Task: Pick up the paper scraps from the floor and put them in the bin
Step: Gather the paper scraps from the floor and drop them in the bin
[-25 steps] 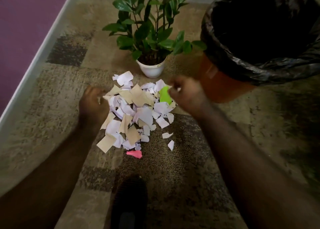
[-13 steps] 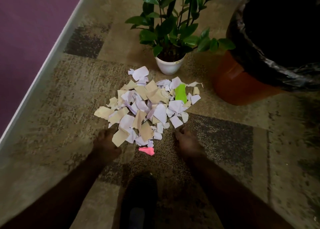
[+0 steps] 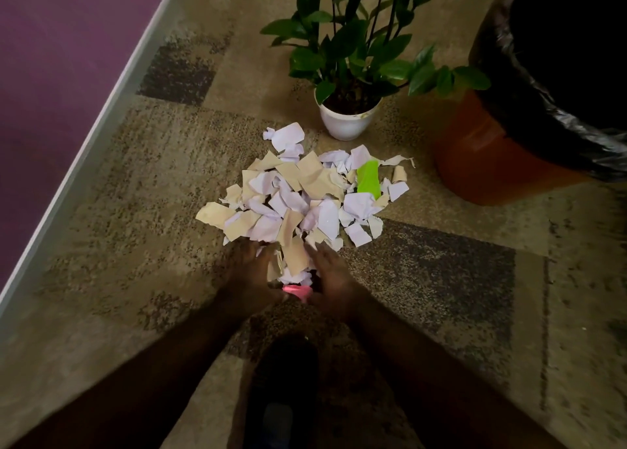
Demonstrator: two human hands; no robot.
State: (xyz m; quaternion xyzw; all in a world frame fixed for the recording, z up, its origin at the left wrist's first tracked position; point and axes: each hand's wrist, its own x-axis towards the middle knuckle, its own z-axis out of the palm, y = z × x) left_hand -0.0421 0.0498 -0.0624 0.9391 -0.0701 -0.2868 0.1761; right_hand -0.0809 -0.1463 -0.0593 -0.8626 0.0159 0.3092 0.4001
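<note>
Both hands have closed in from the near corners of the heap since half a second ago, and now meet at its 6 o'clock edge. Nearest, a dark shoe (image 3: 283, 394) stands on the carpet (image 3: 441, 279) between the forearms. Just past it, the left hand (image 3: 252, 272) and the right hand (image 3: 330, 272) lie flat and spread, fingers extended and holding nothing, pressed against the near scraps with a pink scrap (image 3: 297, 291) between the wrists. Motion blur hides the fingertips.

The paper scraps (image 3: 298, 197) are all on the floor, in one loose pile of white and tan pieces with a green strip (image 3: 368, 177) at its 2 o'clock side. Beyond, at 12 o'clock, a potted plant (image 3: 346, 119) stands just beside the heap; the bin (image 3: 492, 163), orange with a black liner, stands at 2 o'clock, near but apart.

By my reading, this is the gathering step: bunching scraps before a lift. Next, the hands need to cup under a bundle, squeeze it together, and carry it over the bin's rim without shedding pieces.
</note>
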